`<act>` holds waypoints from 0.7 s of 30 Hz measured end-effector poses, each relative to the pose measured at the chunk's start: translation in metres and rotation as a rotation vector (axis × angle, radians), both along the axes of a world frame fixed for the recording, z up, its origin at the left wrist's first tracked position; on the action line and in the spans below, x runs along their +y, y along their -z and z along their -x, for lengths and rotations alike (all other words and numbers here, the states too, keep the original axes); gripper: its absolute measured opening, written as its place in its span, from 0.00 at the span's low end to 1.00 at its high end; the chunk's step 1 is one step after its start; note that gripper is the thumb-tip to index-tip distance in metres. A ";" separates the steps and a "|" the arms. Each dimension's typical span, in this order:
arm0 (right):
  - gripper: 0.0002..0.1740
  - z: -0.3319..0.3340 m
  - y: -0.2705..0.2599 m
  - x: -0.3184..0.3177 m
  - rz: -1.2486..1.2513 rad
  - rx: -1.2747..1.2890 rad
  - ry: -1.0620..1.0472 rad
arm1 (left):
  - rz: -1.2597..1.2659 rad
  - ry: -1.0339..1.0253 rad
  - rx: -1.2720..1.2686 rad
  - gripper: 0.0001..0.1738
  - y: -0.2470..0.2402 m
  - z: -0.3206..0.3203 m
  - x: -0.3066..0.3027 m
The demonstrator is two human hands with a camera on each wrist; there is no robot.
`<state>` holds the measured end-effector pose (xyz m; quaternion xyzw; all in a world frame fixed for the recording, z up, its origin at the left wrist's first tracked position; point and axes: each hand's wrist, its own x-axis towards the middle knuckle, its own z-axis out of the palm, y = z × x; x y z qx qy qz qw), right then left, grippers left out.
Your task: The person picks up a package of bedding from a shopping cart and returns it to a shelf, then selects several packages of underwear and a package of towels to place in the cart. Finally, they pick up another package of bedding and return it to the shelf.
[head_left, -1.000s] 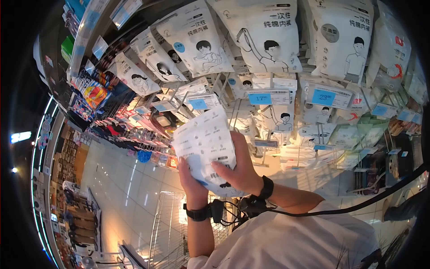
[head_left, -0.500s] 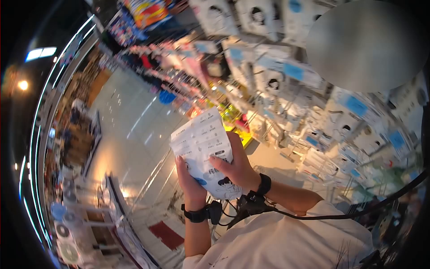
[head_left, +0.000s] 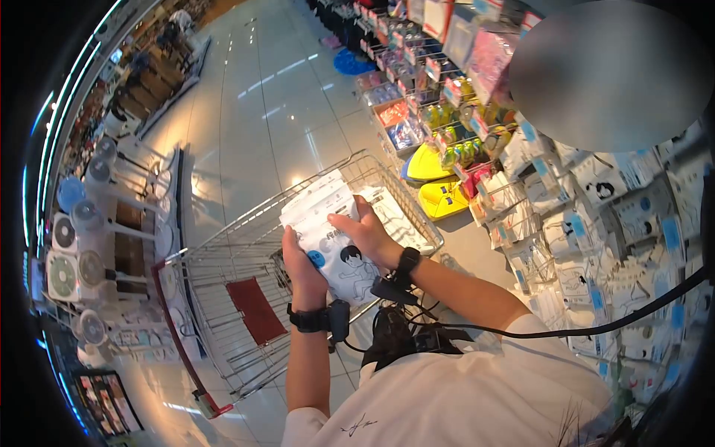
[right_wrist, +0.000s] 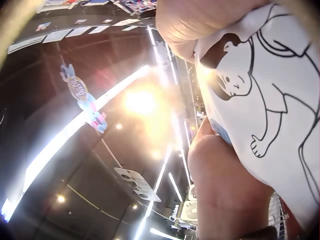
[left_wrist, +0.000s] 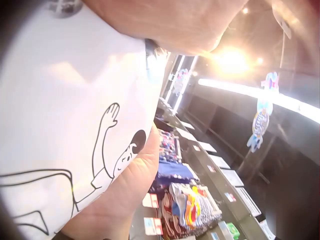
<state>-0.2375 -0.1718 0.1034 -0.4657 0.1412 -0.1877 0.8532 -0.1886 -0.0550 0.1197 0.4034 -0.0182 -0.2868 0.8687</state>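
Observation:
Both hands hold a white packet of disposable cotton underwear (head_left: 350,264), printed with a line-drawn child and a blue dot. My left hand (head_left: 304,268) grips its left edge, thumb on the front. On the other side my right hand (head_left: 375,237) grips the right edge, its thumb lying across the printed face. The packet's drawing (left_wrist: 107,145) fills much of the left wrist view, and the same packet (right_wrist: 265,95) appears close up in the right wrist view. In the head view it overlaps a wire shopping cart (head_left: 223,242), where another white packet (head_left: 398,223) lies.
The cart's red handle (head_left: 179,335) points to the lower left. Hanging packets (head_left: 633,208) line a rack on the right, with yellow goods (head_left: 443,200) low at its end. White fans (head_left: 93,223) stand at left along a tiled aisle (head_left: 253,97). A grey blurred disc hides the upper right.
The view has swung from the packet rack towards the aisle and cart. The held packet has tilted so its drawn child shows more; both hands keep their grip.

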 end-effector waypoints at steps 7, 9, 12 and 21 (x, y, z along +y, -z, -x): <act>0.26 -0.085 0.109 0.027 -0.011 0.335 -0.133 | -0.213 -0.176 0.282 0.27 0.094 -0.073 0.034; 0.28 -0.097 0.136 0.032 0.005 0.438 -0.147 | -0.238 -0.185 0.354 0.27 0.130 -0.088 0.041; 0.30 -0.112 0.187 0.038 -0.006 0.552 -0.189 | -0.253 -0.188 0.471 0.27 0.171 -0.101 0.047; 0.51 -0.097 0.314 0.042 0.225 0.900 -0.395 | -0.288 -0.134 0.674 0.27 0.329 -0.089 0.070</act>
